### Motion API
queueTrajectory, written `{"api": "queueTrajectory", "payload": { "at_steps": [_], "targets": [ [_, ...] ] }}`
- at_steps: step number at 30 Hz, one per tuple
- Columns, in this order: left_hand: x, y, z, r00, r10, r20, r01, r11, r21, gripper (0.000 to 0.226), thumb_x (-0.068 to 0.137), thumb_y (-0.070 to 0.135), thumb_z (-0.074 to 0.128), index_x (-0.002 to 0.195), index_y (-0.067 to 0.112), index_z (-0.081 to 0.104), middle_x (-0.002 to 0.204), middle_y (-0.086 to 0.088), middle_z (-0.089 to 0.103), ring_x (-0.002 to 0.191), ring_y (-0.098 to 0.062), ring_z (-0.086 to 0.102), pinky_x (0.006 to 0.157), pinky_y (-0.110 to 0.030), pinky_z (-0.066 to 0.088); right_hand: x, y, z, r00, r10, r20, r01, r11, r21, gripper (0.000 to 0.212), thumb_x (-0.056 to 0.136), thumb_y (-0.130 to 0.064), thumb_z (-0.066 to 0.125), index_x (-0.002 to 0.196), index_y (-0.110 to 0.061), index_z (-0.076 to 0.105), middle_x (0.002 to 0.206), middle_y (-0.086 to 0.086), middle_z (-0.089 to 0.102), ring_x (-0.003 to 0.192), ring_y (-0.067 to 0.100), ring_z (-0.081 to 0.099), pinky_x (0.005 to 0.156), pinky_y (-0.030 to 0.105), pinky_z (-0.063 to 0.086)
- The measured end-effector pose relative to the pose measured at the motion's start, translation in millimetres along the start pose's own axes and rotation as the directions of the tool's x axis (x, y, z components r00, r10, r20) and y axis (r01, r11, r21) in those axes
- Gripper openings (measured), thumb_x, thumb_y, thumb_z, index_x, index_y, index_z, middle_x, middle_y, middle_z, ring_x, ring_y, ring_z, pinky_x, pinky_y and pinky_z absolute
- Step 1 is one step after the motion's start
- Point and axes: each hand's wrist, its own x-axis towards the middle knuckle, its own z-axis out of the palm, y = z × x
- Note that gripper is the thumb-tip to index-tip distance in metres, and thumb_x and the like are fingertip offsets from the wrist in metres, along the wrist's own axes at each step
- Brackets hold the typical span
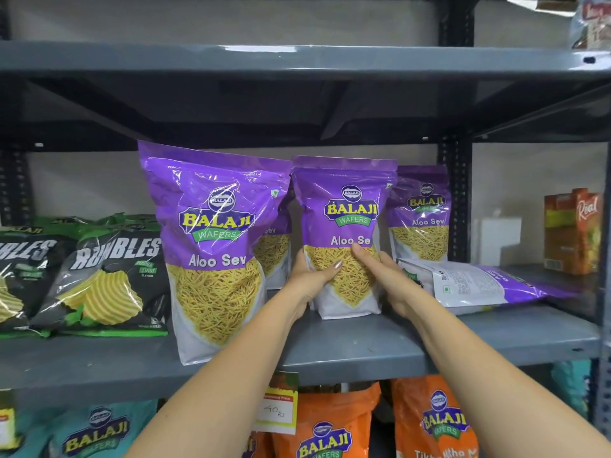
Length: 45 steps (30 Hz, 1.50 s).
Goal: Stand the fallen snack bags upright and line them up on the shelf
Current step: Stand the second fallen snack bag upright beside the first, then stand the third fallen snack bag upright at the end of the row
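Observation:
Purple Aloo Sev snack bags stand on the grey shelf (380,345). My left hand (310,276) and my right hand (386,279) both grip the lower part of the middle bag (347,213), which stands upright. A larger-looking bag (215,233) stands upright at the shelf's front, left of it. Another bag (274,252) stands behind, between those two, mostly hidden. A further bag (421,213) stands upright at the back right. One bag (486,284) lies flat on the shelf to the right, back side up.
Black and green Rumbles chip bags (109,276) lean at the left. An orange juice carton (572,231) stands far right past the black upright post (458,200). A price tag (276,411) hangs below the shelf edge. Orange and teal bags fill the lower shelf.

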Motion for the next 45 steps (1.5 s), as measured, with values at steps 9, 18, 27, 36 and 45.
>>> {"api": "queueTrajectory", "payload": {
  "at_steps": [9,18,27,36,45],
  "targets": [
    [-42,14,-5,0.998,0.046,0.031,-0.047,0.998,0.041,0.056,0.087,0.001,0.067,0.135,0.010,0.041,0.124,-0.008,0.062,0.086,0.000,0.060,0.057,-0.001,0.049,-33,-7,8,0.998,-0.026,-0.051,0.023,0.998,-0.058,0.088,0.065,-0.071,0.073,0.135,-0.021,0.052,0.128,-0.006,0.067,0.110,0.006,0.064,0.091,0.025,0.050],
    [-72,21,-7,0.996,0.072,0.052,-0.075,0.995,0.061,0.055,0.087,0.007,0.067,0.136,0.013,0.042,0.124,-0.003,0.063,0.091,0.000,0.061,0.063,-0.002,0.052,-79,-26,14,0.999,-0.009,-0.043,0.007,0.999,-0.040,0.087,0.074,-0.064,0.066,0.145,-0.018,0.042,0.139,-0.005,0.057,0.103,0.003,0.058,0.080,0.020,0.041],
    [-93,13,22,0.934,0.208,-0.289,-0.081,0.914,0.397,0.092,0.078,0.040,0.070,0.152,0.013,0.021,0.159,-0.012,0.024,0.148,-0.027,0.025,0.122,-0.038,0.020,-107,-33,15,0.988,0.047,-0.150,-0.063,0.993,-0.105,0.081,0.066,-0.077,0.062,0.125,-0.022,0.052,0.119,-0.008,0.061,0.105,0.008,0.061,0.095,0.031,0.050],
    [-101,51,116,0.709,0.605,0.363,-0.692,0.498,0.522,0.054,0.082,0.015,0.053,0.136,0.021,0.047,0.131,0.003,0.060,0.120,-0.012,0.055,0.101,-0.029,0.044,-111,-10,-80,0.844,0.249,-0.475,-0.110,0.947,0.302,0.031,0.085,-0.021,0.067,0.111,-0.005,0.063,0.104,0.018,0.065,0.092,0.030,0.065,0.066,0.032,0.059],
    [27,58,187,0.974,-0.063,0.218,-0.162,0.480,0.862,0.044,0.092,0.024,0.048,0.132,0.006,0.053,0.140,-0.015,0.054,0.127,-0.034,0.054,0.100,-0.039,0.047,-89,-21,-110,0.823,0.373,-0.428,-0.183,0.888,0.423,0.021,0.089,-0.013,0.058,0.109,-0.016,0.056,0.070,0.007,0.053,0.060,0.019,0.056,0.050,0.027,0.049]
  ]
}}
